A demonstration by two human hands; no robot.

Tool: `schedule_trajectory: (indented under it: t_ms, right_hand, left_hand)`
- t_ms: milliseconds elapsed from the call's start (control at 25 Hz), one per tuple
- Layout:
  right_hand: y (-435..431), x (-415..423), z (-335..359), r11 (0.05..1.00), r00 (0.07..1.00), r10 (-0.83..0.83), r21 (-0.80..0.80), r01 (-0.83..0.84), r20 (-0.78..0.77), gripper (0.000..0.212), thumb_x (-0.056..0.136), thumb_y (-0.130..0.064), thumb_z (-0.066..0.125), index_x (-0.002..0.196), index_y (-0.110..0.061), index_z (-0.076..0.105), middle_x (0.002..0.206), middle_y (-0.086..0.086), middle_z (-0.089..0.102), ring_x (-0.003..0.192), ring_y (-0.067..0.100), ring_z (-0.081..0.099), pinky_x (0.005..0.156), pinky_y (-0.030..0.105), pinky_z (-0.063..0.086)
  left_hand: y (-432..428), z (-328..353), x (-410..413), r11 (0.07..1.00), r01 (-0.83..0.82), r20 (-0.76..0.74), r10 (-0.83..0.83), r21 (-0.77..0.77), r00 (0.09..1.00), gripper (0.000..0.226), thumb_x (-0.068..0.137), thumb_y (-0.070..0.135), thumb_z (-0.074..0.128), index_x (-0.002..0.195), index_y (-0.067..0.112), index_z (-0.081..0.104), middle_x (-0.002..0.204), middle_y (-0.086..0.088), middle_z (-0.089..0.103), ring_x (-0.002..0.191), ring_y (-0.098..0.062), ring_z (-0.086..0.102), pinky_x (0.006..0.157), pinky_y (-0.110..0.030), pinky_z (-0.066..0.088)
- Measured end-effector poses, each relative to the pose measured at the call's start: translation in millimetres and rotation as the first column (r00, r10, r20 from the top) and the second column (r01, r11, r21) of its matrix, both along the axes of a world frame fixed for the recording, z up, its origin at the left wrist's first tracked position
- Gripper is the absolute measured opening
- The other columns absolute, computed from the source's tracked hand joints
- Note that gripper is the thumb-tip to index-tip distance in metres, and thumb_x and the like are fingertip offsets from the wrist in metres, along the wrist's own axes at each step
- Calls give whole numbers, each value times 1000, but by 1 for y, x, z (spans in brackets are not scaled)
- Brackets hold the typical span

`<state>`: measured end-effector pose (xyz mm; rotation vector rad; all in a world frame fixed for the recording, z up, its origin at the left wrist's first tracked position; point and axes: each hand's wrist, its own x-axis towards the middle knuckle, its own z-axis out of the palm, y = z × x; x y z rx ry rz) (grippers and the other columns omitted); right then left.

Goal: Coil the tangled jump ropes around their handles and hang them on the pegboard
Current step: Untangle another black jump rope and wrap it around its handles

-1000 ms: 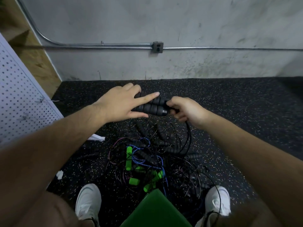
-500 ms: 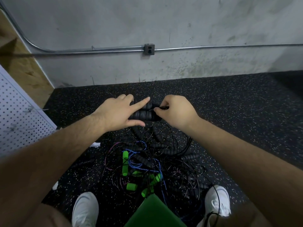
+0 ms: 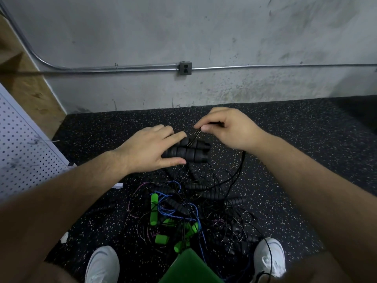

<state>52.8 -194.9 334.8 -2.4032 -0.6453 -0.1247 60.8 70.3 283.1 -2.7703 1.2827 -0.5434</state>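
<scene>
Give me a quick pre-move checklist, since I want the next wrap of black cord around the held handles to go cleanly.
1. Both black handles held side by side in the left hand: ok.
2. Black cord pinched by the right hand: ok.
3. Cord's trailing length free of the tangled pile: cannot tell.
4. Wraps already tight on the handles: cannot tell.
5. Pegboard in view at left for hanging: ok.

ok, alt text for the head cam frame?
Left hand grips a pair of black jump-rope handles while the right hand pinches the thin black cord just above them. Below, a tangled pile of ropes lies on speckled black flooring, white pegboard at left.
</scene>
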Motion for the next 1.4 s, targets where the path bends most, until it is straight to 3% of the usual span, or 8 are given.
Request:
schedule_trajectory:
  t_ms: [200, 520, 720, 840, 960, 1160, 1240, 1400]
  right_hand:
    - [3, -3, -28, 892, 883, 37, 413, 182, -468, 20, 100, -9, 57, 113, -7, 72, 99, 0, 74, 85, 10, 68, 80, 21, 50]
    - [67, -46, -61, 970, 748, -62, 136, 201, -661, 32, 109, -32, 37, 108, -10, 59, 73, -1, 59, 54, 11, 53, 52, 22, 46]
    - [65, -62, -2, 974, 760, -77, -211, -80, -646, 32, 105, -26, 44, 80, -13, 59, 56, -8, 63, 48, 11, 61, 47, 19, 42]
    - [49, -53, 26, 897, 965, -112, -442, -4, -237, 22, 103, -32, 47, 90, -24, 62, 77, -7, 62, 60, 8, 58, 49, 24, 40]
    - [24, -29, 33, 903, 994, -71, -418, 99, 80, 17, 102, -35, 52, 106, -30, 68, 83, -19, 63, 71, -3, 54, 61, 25, 38]
    - [-10, 2, -15, 999, 964, -36, 8, 40, -264, 15, 100, -27, 57, 101, -20, 70, 98, -9, 71, 88, 9, 67, 82, 31, 55]
    - [0, -7, -31, 972, 893, 21, 219, 87, -450, 18, 102, -4, 49, 90, -10, 61, 91, 5, 64, 74, 7, 66, 71, 22, 55]
    - [43, -34, -70, 983, 923, -96, -183, 29, -373, 17, 106, -13, 41, 92, -15, 51, 81, 2, 55, 65, 8, 51, 57, 21, 39]
  left_hand:
    - [-16, 12, -15, 973, 18, 6, -17, -231, 1000, 76, 92, 76, 37, 142, 20, 47, 105, -1, 56, 94, -21, 54, 83, -40, 52]
    - [4, -2, 9, 963, -270, 227, 258, 21, 939, 77, 92, 73, 36, 145, 18, 46, 107, -11, 55, 95, -29, 51, 74, -41, 44]
    - [12, -8, 16, 950, -307, 139, 297, 51, 945, 80, 87, 75, 30, 142, 21, 50, 105, -8, 56, 96, -27, 53, 76, -41, 45]
    - [10, -4, 14, 963, -260, 79, 254, 75, 964, 79, 86, 77, 32, 142, 24, 49, 108, -6, 57, 98, -24, 52, 79, -39, 44]
    - [3, -2, 7, 996, -50, -22, 52, 67, 998, 77, 87, 82, 34, 140, 29, 49, 107, 1, 56, 95, -17, 50, 80, -36, 46]
    - [-21, 14, -21, 971, 6, -212, -58, -240, 975, 72, 84, 81, 45, 138, 34, 47, 103, 9, 53, 97, -12, 49, 85, -35, 50]
    - [-23, 16, -26, 965, -46, -165, 2, -259, 986, 75, 83, 81, 43, 140, 33, 47, 105, 9, 53, 98, -12, 48, 86, -36, 51]
    - [-23, 10, -13, 962, -179, -44, 174, -205, 984, 80, 85, 81, 42, 144, 27, 46, 109, 0, 56, 100, -20, 52, 85, -40, 50]
